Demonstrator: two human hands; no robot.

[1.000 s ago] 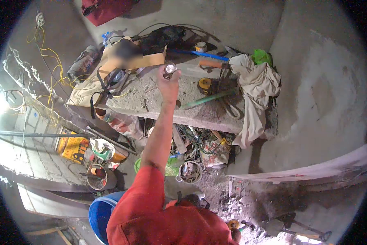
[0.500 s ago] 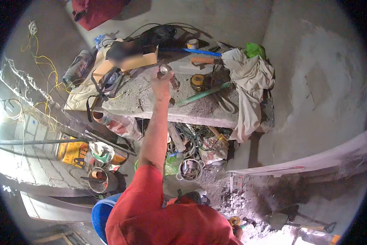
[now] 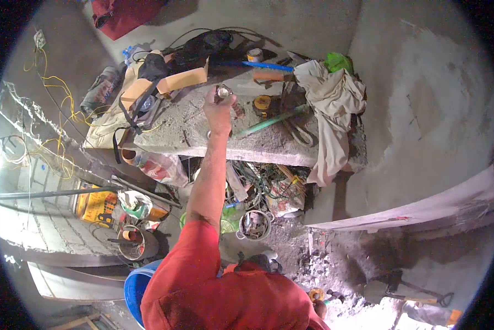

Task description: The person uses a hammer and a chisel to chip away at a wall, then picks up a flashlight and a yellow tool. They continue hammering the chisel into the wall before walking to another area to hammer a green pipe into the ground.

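Note:
My left hand reaches forward at full arm's length over a rough concrete slab. Its fingers are closed around a small round piece with a shiny, pale face; its exact kind does not show. Just right of the hand lies a reddish-brown piece. Further right are a yellow-and-black tape measure and a green strip. Low on the right, only a small part of my right hand shows past my red shirt, its fingers hidden, close to a yellow ring-shaped thing.
An open cardboard box and a beige cloth lie on the slab, with a blue rod behind. Below stand a pot of scraps, tangled wires and a bucket. A shovel lies among rubble.
The view has shifted slightly. My left hand, still closed on the round piece, has moved a little to the right over the slab, nearer the tape measure.

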